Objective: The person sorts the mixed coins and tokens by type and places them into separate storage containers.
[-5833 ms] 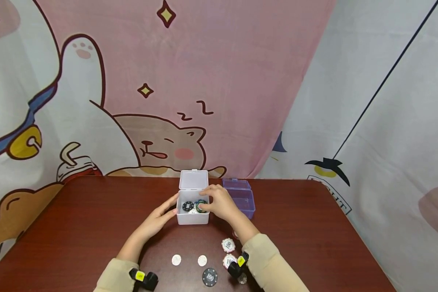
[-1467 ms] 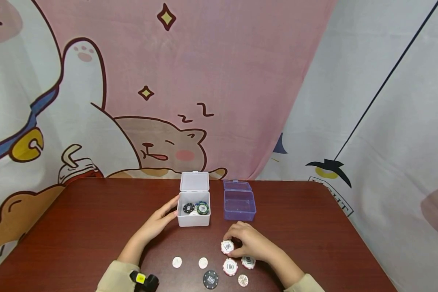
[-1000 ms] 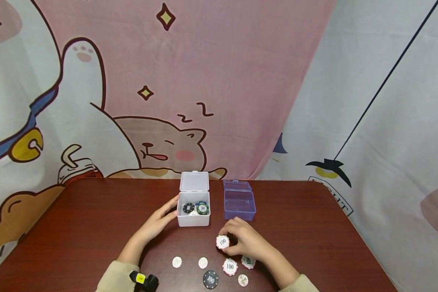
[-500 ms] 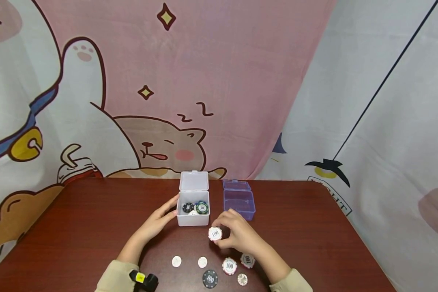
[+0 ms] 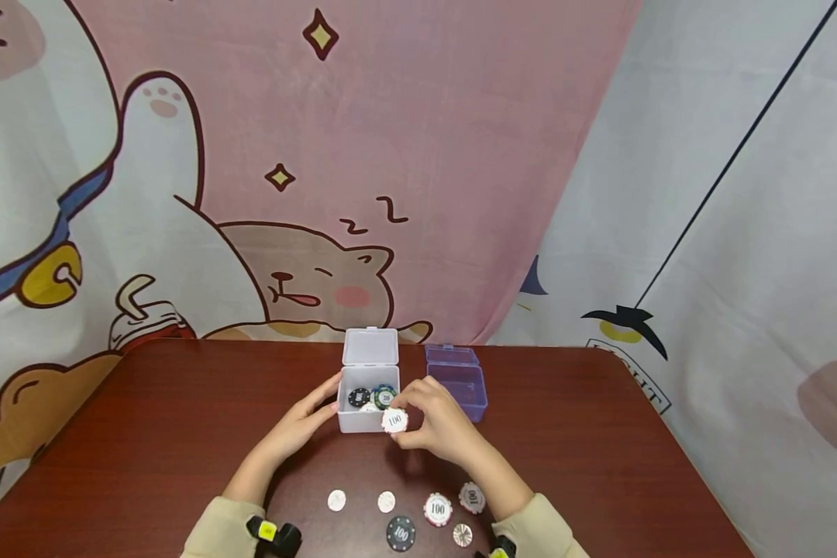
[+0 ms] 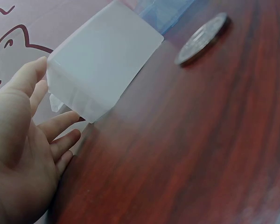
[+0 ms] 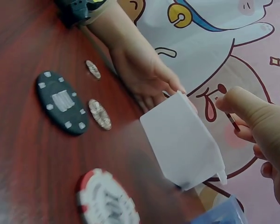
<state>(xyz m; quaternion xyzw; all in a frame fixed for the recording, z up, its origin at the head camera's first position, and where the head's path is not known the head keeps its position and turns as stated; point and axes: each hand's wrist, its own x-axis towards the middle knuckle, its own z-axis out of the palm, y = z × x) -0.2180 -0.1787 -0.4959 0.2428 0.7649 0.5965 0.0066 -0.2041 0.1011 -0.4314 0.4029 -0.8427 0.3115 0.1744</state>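
Observation:
My right hand (image 5: 441, 422) pinches a white poker chip (image 5: 394, 421) marked 100 by its edge, between thumb and fingers. In the head view the chip overlaps the front right corner of a white plastic box (image 5: 363, 422), whose lid (image 5: 370, 346) is up. The right wrist view shows that chip (image 7: 233, 122) edge-on. Straight fingers of my left hand (image 5: 287, 430) rest against the box's left side; the left wrist view shows them at its wall (image 6: 100, 58). Inside the box lie a black chip (image 5: 359, 397), a green chip (image 5: 385, 397) marked 20, and something pale.
A translucent purple box (image 5: 480, 408) with its lid raised stands right of the white one. Nearer on the brown table (image 5: 600, 465) lie a black 100 chip (image 5: 401, 534), two 100 chips (image 5: 437, 509), and several small pale discs (image 5: 337, 500). A printed cloth hangs behind.
The right hand was at the green chip in the white box, then took a white 100 chip off the table. It has carried it up and left to the box. The left hand has stayed put.

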